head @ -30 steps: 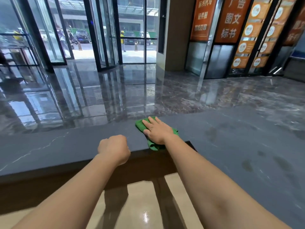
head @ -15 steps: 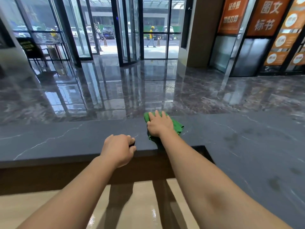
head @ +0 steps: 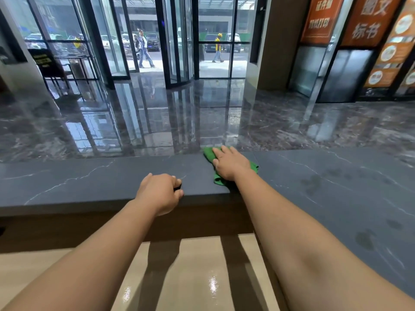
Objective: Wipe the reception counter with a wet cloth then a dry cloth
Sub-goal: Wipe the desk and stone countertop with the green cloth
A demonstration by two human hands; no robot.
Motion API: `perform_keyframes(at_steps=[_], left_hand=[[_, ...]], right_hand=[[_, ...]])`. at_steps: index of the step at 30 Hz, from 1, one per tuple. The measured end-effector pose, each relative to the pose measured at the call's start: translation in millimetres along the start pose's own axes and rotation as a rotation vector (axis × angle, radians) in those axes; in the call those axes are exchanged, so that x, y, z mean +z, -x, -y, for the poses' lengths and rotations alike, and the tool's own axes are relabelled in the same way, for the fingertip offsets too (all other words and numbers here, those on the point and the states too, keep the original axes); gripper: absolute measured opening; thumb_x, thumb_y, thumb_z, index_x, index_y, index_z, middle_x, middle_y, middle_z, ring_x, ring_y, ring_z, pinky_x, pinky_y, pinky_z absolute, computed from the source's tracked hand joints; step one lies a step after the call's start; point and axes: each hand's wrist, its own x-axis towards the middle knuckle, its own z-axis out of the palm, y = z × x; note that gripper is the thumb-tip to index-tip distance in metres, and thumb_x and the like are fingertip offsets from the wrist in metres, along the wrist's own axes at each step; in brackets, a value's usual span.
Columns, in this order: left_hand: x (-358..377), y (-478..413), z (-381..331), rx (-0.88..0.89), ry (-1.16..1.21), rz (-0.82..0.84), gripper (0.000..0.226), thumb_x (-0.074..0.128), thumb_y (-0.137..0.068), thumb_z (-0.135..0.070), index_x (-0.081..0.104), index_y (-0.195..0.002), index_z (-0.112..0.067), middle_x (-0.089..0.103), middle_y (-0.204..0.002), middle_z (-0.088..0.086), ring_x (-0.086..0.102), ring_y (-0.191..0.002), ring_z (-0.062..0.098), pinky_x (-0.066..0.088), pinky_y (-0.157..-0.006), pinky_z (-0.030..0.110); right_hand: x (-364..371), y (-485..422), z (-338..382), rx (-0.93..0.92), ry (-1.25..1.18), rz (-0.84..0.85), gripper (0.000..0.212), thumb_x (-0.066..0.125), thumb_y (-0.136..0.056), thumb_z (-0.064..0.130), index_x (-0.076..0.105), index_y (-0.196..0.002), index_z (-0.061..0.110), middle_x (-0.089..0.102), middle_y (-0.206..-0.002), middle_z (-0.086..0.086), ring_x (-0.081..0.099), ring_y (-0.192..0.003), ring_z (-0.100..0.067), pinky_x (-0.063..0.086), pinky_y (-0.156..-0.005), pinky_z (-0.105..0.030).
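A dark grey stone reception counter (head: 89,182) runs across the view and turns toward me on the right. My right hand (head: 231,164) lies flat on a green cloth (head: 209,153) near the counter's far edge, fingers spread and pressing it down. The cloth shows at the fingertips and beside the wrist. My left hand (head: 160,191) rests on the counter's near edge with its fingers curled; nothing shows in it. Damp blotches (head: 314,182) mark the counter's right wing.
Below the counter's near edge lies a lower beige desk surface (head: 190,277). Beyond the counter spreads a glossy marble lobby floor (head: 157,122), with glass doors (head: 177,39) and orange signboards (head: 323,19) at the back. People walk outside.
My right hand has slid the green cloth away from me toward the counter's far edge. My left hand has settled onto the near edge. My view has turned left.
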Motion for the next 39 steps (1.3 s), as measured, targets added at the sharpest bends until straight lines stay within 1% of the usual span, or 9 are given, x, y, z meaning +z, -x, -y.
perform_keyframes(at_steps=[6,11,13,17,23,28,31,34,39], left_hand=[[-0.3,7.1,1.5,0.061,0.003,0.031,0.038,0.039,-0.101,-0.028,0.049,-0.137,-0.019,0.045,-0.146,0.000,0.038,-0.136,0.021,0.006,-0.118,0.040],[13.6,44.4,19.1,0.191,0.112,-0.185,0.041,0.046,-0.098,-0.018,0.047,-0.138,-0.024,0.040,-0.149,-0.004,0.022,-0.145,0.013,0.000,-0.119,0.042],[19.8,60.5,34.9,0.227,0.142,-0.245,0.048,0.049,-0.096,-0.017,0.043,-0.142,-0.028,0.038,-0.151,-0.008,0.024,-0.143,0.008,0.004,-0.118,0.037],[20.6,79.1,68.0,0.264,0.130,-0.288,0.049,0.053,-0.093,-0.017,0.048,-0.139,-0.032,0.044,-0.147,-0.012,0.033,-0.138,0.007,0.014,-0.113,0.030],[13.7,95.0,106.6,0.235,0.163,-0.326,0.046,0.055,-0.094,-0.016,0.051,-0.138,-0.031,0.049,-0.142,-0.012,0.036,-0.134,0.007,0.016,-0.111,0.029],[14.4,109.4,135.9,0.195,0.149,-0.324,0.045,0.053,-0.094,-0.016,0.051,-0.137,-0.031,0.050,-0.141,-0.013,0.037,-0.134,0.007,0.017,-0.110,0.031],[13.5,117.1,152.0,0.173,0.157,-0.339,0.045,0.054,-0.093,-0.015,0.054,-0.135,-0.031,0.053,-0.138,-0.013,0.039,-0.132,0.008,0.018,-0.108,0.032],[10.4,123.1,164.5,0.141,0.165,-0.357,0.045,0.056,-0.091,-0.014,0.056,-0.133,-0.031,0.053,-0.138,-0.013,0.040,-0.131,0.008,0.020,-0.107,0.033],[5.0,128.9,171.7,0.088,0.131,-0.380,0.045,0.056,-0.091,-0.015,0.055,-0.134,-0.031,0.052,-0.139,-0.012,0.040,-0.132,0.009,0.020,-0.107,0.034]], right_hand=[[-3.8,53.1,-34.9,0.199,-0.042,-0.035,0.052,0.023,-0.105,0.034,0.014,-0.156,0.026,0.006,-0.164,0.000,0.005,-0.150,-0.024,0.012,-0.121,-0.040],[2.5,90.8,-18.0,0.268,-0.130,-0.114,0.055,0.027,-0.100,0.026,0.020,-0.155,0.024,0.009,-0.163,-0.002,0.008,-0.149,-0.026,0.013,-0.120,-0.042],[3.1,102.5,-16.0,0.263,-0.147,-0.074,0.063,0.036,-0.096,0.024,0.015,-0.156,0.025,0.004,-0.164,-0.002,0.003,-0.150,-0.026,0.010,-0.120,-0.042],[6.6,112.9,-14.7,0.239,0.076,-0.018,0.084,0.052,-0.091,0.010,0.002,-0.156,0.028,-0.005,-0.164,-0.003,-0.002,-0.150,-0.028,0.013,-0.121,-0.042],[20.8,114.5,36.7,0.321,0.138,-0.109,0.088,0.058,-0.091,0.011,0.001,-0.156,0.022,-0.004,-0.164,-0.008,-0.001,-0.149,-0.034,0.011,-0.121,-0.045],[41.4,100.7,128.3,0.233,0.122,-0.156,0.098,0.067,-0.085,0.015,-0.001,-0.156,0.018,-0.003,-0.163,-0.011,-0.002,-0.149,-0.038,0.006,-0.121,-0.047],[48.8,93.3,186.7,0.174,0.106,-0.125,0.098,0.065,-0.086,0.015,-0.003,-0.156,0.017,-0.006,-0.163,-0.013,-0.005,-0.148,-0.039,0.003,-0.121,-0.050],[55.4,85.2,238.2,0.106,0.091,-0.094,0.093,0.062,-0.090,0.025,-0.002,-0.156,0.017,-0.007,-0.163,-0.014,-0.006,-0.148,-0.039,0.002,-0.120,-0.051],[56.2,76.7,265.3,-0.054,0.121,-0.086,0.084,0.056,-0.093,0.015,0.000,-0.156,0.017,-0.004,-0.163,-0.014,-0.004,-0.149,-0.038,0.006,-0.121,-0.050]])
